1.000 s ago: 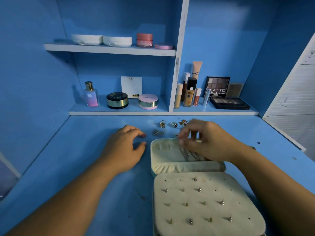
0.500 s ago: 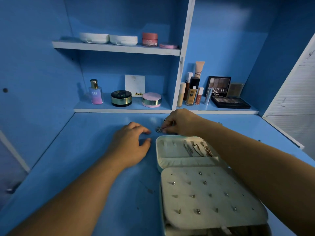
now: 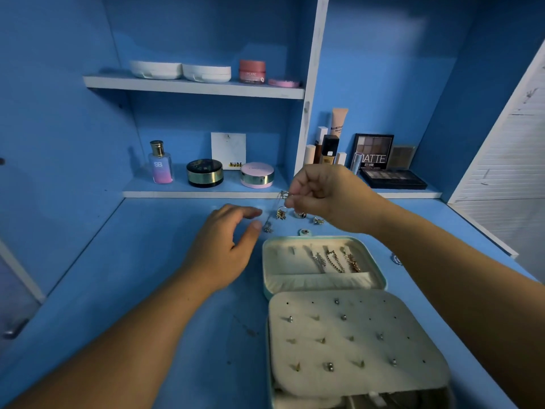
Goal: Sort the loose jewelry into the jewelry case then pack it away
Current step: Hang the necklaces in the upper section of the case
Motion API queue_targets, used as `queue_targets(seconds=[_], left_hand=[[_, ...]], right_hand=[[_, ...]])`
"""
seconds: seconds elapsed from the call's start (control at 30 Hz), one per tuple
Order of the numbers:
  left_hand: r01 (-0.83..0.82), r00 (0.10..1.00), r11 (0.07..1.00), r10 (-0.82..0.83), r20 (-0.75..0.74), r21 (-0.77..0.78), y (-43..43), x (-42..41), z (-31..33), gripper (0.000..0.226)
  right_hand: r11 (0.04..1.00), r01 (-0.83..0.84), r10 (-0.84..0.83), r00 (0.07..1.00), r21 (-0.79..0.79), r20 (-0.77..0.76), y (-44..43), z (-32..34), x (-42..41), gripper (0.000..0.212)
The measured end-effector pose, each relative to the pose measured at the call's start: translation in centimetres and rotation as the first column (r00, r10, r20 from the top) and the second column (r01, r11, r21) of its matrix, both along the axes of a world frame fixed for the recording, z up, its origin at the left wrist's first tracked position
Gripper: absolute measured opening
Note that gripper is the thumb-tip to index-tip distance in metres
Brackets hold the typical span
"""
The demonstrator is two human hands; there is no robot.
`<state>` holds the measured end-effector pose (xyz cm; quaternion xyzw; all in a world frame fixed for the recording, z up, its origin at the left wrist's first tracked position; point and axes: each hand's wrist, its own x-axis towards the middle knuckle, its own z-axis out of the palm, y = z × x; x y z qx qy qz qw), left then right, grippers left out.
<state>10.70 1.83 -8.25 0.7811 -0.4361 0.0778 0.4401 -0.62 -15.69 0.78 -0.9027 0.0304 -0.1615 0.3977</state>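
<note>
Hardly budging, the left hand (image 3: 221, 249) rests loose-fingered and empty on the desk (image 3: 147, 290), while beside its thumb the chain (image 3: 267, 228) has come up off the surface, its top pinched in the right hand's (image 3: 327, 199) fingertips and its lower end seemingly brushing the desk just behind the open case (image 3: 309, 239). Danger now: swing it across too low or too fast and that trailing end could snag the rings (image 3: 300, 214) underneath, or tangle with the chains already laid in the case. Half a second back, that right hand was down at desk level.
</note>
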Motion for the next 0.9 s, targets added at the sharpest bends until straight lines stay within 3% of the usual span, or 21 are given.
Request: queue_targets(seconds=[0.23, 0.37, 0.47, 0.6, 0.73, 0.8, 0.9], left_hand=[[0.2, 0.973, 0.978, -0.205, -0.111, -0.05, -0.6, -2.5, 0.5, 0.024], [0.304, 0.934, 0.952, -0.302, -0.191, -0.022, -0.6, -3.5, 0.6, 0.006], [0.278, 0.917, 0.959, -0.28, -0.284, -0.047, -0.5, -3.4, 0.8, 0.004], [0.143, 0.916, 0.974, -0.198, -0.348, -0.176, -0.3, -2.8, 1.5, 0.016], [0.094, 0.941, 0.964, -0.167, -0.293, -0.247, -0.3, -3.1, 2.4, 0.01], [0.085, 0.967, 0.962, -0.143, -0.21, -0.261, -0.3, -3.4, 2.4, 0.007], [0.109, 0.994, 0.959, -0.101, 0.043, -0.26, -0.2, -4.1, 2.6, 0.003]], right_hand=[[1.0, -0.002, 0.001, 0.999, 0.027, 0.043, 1.4, -0.4, -3.5, 0.01], [0.984, -0.016, 0.004, 0.997, 0.178, 0.071, 1.4, -1.7, -4.2, 0.008], [0.958, 0.025, -0.045, 0.997, 0.286, 0.063, 0.5, -2.8, -4.4, 0.009], [0.981, 0.195, -0.195, 0.981, 0.024, 0.001, -1.7, -4.0, -5.3, 0.013], [0.972, 0.163, -0.181, 0.979, -0.17, -0.095, -2.7, -4.2, -5.8, 0.009], [0.961, 0.126, -0.156, 0.982, -0.247, -0.108, -2.4, -4.3, -5.8, 0.009], [0.95, 0.067, -0.092, 0.993, -0.306, -0.068, -1.2, -4.7, -5.5, 0.024]])
